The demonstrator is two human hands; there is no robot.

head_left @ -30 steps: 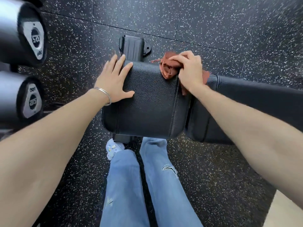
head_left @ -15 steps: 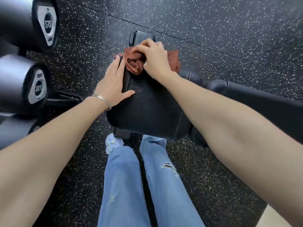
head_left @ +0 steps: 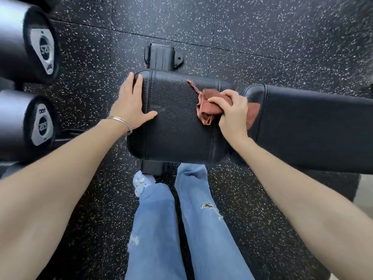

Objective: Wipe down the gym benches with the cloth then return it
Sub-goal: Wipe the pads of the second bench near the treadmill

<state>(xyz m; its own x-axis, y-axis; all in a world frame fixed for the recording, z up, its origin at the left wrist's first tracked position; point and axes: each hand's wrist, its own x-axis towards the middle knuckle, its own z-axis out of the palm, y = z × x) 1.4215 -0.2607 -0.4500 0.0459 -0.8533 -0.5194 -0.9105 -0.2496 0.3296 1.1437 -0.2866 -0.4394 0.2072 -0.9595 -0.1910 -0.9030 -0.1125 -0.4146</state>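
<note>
Seen from above: black padded seat pad (head_left: 177,118) of a gym bench, grained surface, stitched seams near both ends. Left hand (head_left: 129,106) laid flat on the pad's left end, fingers (head_left: 138,85) straight and together, reaching to the far edge, thumb spread out over the top; nothing gripped. Thin metal bangle (head_left: 121,123) at that wrist. Right hand (head_left: 232,114) curled down over a rust-brown cloth (head_left: 210,108), fingers bent and closed on the bunched fabric, pressing it onto the right end of the seat pad. Loose frayed corner of the cloth trailing up and left toward the pad's far edge; another fold showing past the hand, in the gap before the longer back pad (head_left: 314,126). Back pad just beside the seat pad, stretching off to the right. Black bench foot (head_left: 161,57) visible beyond the far edge, on speckled black rubber floor (head_left: 242,37). Two large dumbbell heads (head_left: 30,122) at the left, numbers blurred. Below the pad, blue ripped jeans (head_left: 181,229) and a pale shoe (head_left: 141,182).
</note>
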